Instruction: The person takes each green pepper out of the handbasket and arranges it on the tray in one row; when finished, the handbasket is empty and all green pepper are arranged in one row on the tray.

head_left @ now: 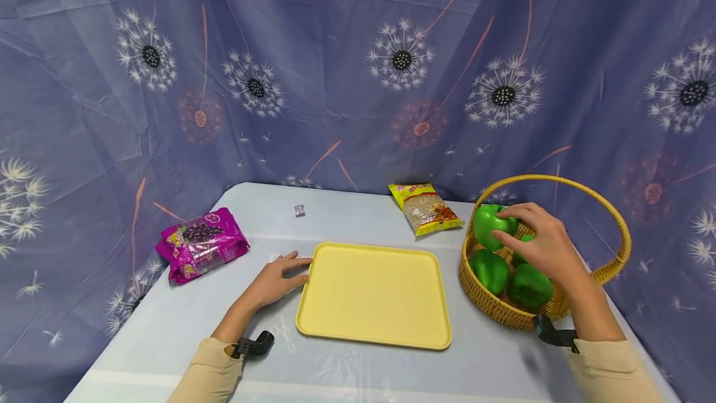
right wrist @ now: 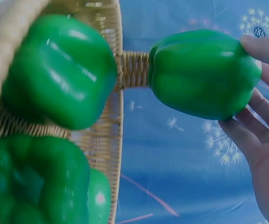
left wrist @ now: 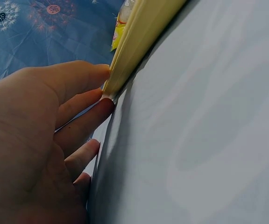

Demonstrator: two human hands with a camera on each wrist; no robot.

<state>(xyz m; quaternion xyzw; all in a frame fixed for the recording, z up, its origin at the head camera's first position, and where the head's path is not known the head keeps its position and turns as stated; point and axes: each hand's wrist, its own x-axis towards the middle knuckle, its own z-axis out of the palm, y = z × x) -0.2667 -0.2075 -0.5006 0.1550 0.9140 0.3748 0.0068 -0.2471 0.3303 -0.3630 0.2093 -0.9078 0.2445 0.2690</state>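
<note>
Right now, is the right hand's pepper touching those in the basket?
No, the right wrist view shows a gap between the held pepper and the peppers in the basket.

And here's the count: four green peppers (head_left: 492,227) on view, one in the right hand (head_left: 545,244), three in the wicker basket (head_left: 486,306), and of baskets there's just one! Two hands out there, counting the left hand (head_left: 276,280), with two sleeves (head_left: 209,369) and two black wrist straps (head_left: 254,347). Two large packets: one purple packet (head_left: 204,244), one yellow packet (head_left: 429,210)! One yellow tray (head_left: 371,294), one table (head_left: 419,378), one tiny item (head_left: 299,211) (too small to name for certain, folks).
</note>
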